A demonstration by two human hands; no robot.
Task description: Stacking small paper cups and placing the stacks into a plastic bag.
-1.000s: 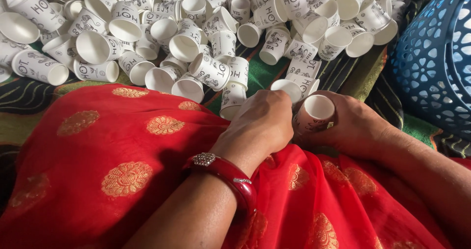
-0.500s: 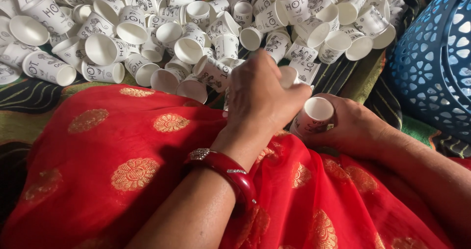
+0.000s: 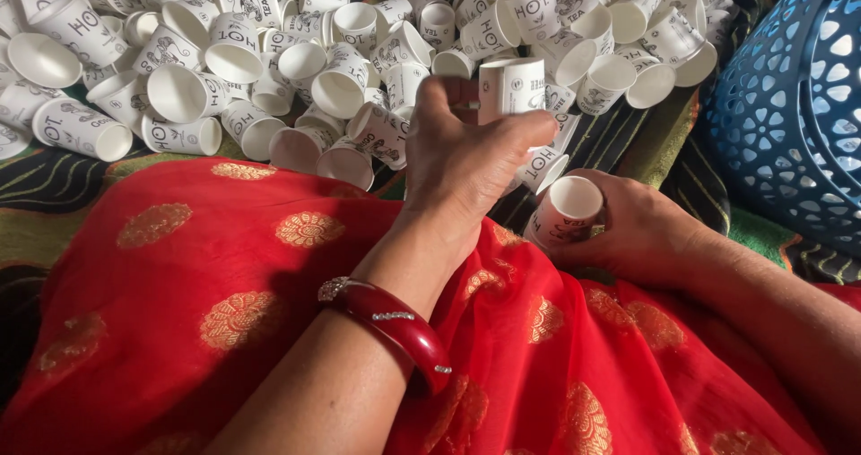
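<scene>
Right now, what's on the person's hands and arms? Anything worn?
Both forearms are bare, no sleeves or gloves. The left hand has a glossy dark-red bangle at the wrist, set with small clear stones. The right hand shows no visible jewellery.

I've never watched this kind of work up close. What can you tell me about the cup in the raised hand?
The paper cup is small and white with dark printing on its side. It looks like thin paper, undented. The left hand pinches it by fingers and thumb, lifted above the heap of loose cups. It appears upside down, though the ends are partly hidden.
</scene>
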